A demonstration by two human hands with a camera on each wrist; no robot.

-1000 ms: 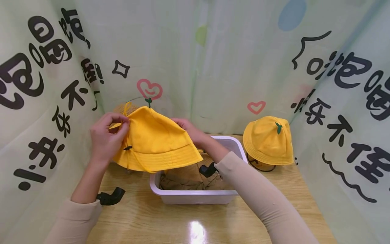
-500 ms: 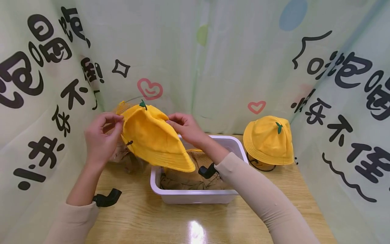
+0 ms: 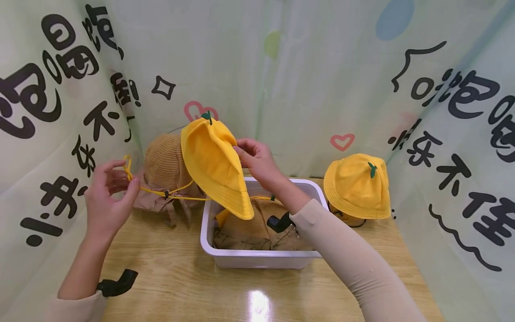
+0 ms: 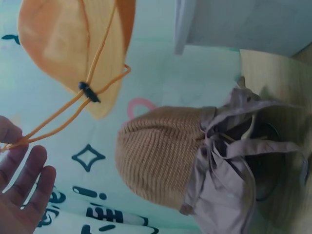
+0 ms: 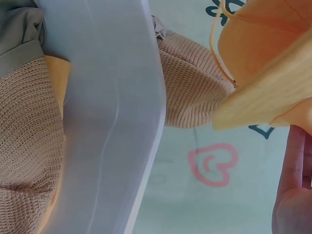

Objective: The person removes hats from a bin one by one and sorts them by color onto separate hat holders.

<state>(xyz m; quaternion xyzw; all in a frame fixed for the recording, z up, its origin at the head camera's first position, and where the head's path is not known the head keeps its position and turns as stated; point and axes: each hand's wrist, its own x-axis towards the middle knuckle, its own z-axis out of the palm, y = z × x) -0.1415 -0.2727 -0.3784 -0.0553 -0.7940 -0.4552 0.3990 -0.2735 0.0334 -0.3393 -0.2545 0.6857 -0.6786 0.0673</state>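
Note:
A yellow bucket hat (image 3: 213, 165) with a green sprout on top is held tilted in the air, its hollow side turned to the left. My right hand (image 3: 261, 164) grips it by the far side between thumb and fingers. From the hat a yellow chin cord (image 3: 146, 190) with a black toggle (image 4: 89, 91) runs to the left, drawn taut. My left hand (image 3: 107, 194) pinches the looped end of that cord. Behind the cord stands a brown knit hat (image 3: 164, 161) with mauve fabric and ties at its lower edge.
A pale lilac plastic bin (image 3: 261, 260) stands on the wooden table (image 3: 177, 286), holding another brown knit hat (image 3: 247, 223) and some yellow fabric. To its right, a second yellow bucket hat (image 3: 356, 185) sits on a stand. Printed curtains (image 3: 297, 89) enclose the back and sides.
My left hand has moved left and down, pulling the cord out from the hat. My right hand has tilted the hat up and to the right, uncovering the knit hat behind.

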